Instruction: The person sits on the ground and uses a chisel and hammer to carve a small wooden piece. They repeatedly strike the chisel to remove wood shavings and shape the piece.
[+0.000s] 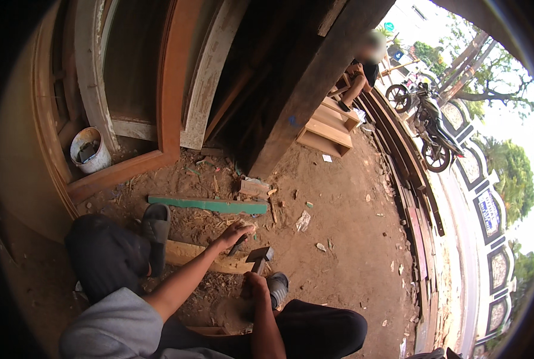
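Observation:
My left hand (234,235) is closed around a narrow dark tool, which looks like a chisel (237,245). Its lower end points down at a pale wooden plank (186,253) on the ground between my feet; whether it touches the wood I cannot tell. My right hand (256,285) grips a hammer by its handle. The hammer's blocky head (260,254) is just right of the plank's end, lower and to the right of my left hand. Both my feet wear dark sandals (277,288), and wood chips lie around the plank.
Beyond the plank lies a green-painted board (207,204), with a broken brick (254,188) behind it. Door frames (170,90) and a white bucket (91,151) stand at left. A thick post (315,90) rises ahead. Stacked timber (407,179), a wooden shelf (327,128), a seated person and a motorcycle (431,122) are at right.

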Demonstrator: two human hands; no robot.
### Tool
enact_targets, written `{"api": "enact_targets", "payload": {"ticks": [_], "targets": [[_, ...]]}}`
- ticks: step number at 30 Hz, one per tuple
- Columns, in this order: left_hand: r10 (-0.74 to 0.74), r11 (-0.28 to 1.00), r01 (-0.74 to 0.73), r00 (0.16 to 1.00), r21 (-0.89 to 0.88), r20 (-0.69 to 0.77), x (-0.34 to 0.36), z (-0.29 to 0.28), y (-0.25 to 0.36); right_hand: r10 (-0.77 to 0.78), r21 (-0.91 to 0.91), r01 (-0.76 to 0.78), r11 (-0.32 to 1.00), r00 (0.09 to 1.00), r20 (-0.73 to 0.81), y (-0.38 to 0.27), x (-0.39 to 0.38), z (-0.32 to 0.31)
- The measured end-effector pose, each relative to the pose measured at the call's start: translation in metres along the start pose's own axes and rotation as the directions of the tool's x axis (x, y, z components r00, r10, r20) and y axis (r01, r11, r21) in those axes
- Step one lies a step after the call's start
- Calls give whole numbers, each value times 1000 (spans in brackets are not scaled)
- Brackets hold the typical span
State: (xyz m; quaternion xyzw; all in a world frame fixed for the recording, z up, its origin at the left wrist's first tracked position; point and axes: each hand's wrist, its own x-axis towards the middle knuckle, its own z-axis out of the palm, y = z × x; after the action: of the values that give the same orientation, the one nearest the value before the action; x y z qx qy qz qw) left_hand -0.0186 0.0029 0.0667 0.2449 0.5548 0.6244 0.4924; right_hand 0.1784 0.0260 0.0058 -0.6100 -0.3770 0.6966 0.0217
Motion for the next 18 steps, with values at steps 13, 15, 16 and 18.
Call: {"api": "enact_targets", "payload": {"ticks": [13, 15, 16, 18], "targets": [[-35, 999, 36, 999, -36, 7, 0, 0, 9, -110, 147, 100, 984, 992, 58, 6, -3, -2], [-70, 997, 70, 998, -44, 8, 0, -1, 10, -59, 36, 60, 998, 998, -24, -3, -13, 3], [-92, 994, 92, 996, -64, 11, 0, 3, 10, -39, -16, 38, 999, 997, -73, -8, -17, 2], [-114, 990, 116, 993, -84, 29, 1, 6, 11, -73, -25, 72, 997, 997, -38, -14, -22, 0]]}}
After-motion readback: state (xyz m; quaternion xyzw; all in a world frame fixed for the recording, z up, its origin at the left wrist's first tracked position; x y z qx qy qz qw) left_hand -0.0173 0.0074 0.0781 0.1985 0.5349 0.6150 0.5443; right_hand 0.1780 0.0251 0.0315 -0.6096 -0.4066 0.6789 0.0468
